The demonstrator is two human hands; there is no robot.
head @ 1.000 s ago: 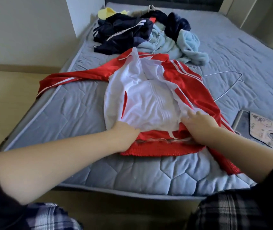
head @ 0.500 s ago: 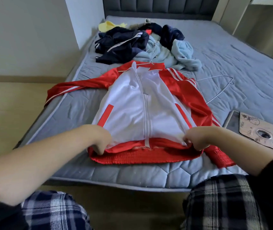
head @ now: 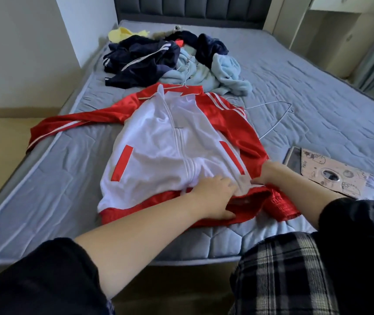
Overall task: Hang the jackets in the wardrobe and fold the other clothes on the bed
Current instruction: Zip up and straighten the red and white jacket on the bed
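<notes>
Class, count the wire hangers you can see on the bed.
2. One wire hanger lies bare on the mattress, right of the red and white jacket; the other hanger's hook shows at that jacket's collar. The clothes pile may hide more.

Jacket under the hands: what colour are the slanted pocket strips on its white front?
Red, on the red-and-white zip jacket; shows best in the head view.
</notes>
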